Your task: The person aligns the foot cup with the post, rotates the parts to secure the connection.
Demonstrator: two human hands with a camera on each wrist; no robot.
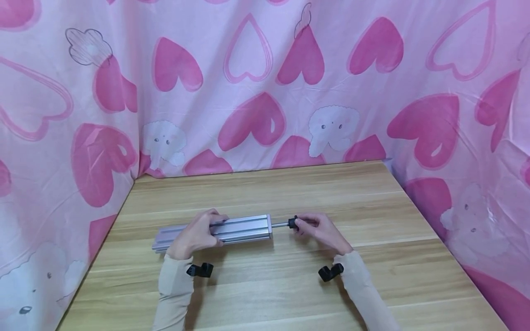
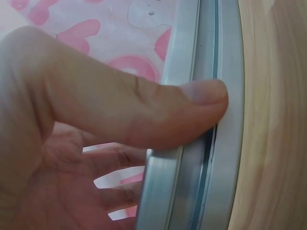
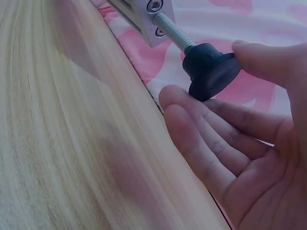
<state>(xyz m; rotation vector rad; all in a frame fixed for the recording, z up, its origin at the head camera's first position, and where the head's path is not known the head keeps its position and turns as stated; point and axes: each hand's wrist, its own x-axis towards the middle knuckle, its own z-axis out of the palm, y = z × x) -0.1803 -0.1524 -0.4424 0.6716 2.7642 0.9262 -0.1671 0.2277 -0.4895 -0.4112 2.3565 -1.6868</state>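
Note:
A silver aluminium extrusion profile with long grooves is held lengthwise over the table. My left hand grips it around its middle. In the left wrist view the thumb lies across a groove, and the other fingers reach behind the bar. A threaded rod sticks out of the end plate, which has round bolt heads. At the rod's outer end sits a black levelling foot with a wide round base. My right hand pinches that base between thumb and fingertips.
The wooden table lies under both hands. Pink heart-patterned cloth hangs behind it and along both sides. Small black mounts sit on both wrists over light sleeves.

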